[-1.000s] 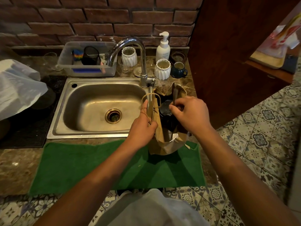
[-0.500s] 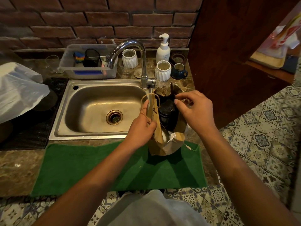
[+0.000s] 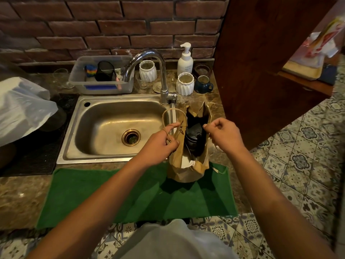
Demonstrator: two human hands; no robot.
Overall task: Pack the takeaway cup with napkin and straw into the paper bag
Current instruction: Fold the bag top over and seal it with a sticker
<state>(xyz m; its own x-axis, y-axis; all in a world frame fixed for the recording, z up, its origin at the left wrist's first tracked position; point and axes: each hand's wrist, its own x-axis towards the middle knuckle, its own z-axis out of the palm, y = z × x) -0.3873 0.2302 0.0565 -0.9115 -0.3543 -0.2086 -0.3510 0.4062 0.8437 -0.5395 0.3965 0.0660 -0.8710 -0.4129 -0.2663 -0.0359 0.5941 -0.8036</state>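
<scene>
Paper bag (image 3: pixel 186 165) stands upright on the green mat (image 3: pixel 130 193), between both hands. Left hand (image 3: pixel 160 144) pinches its near-side twine handle; right hand (image 3: pixel 224 136) pinches the other — equally near. Takeaway cup (image 3: pixel 194 139) sits inside, axis vertical; napkin (image 3: pixel 187 162) beside it.

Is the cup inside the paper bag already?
Yes. The dark takeaway cup stands inside the open paper bag, its lid showing between the bag's walls.
</scene>
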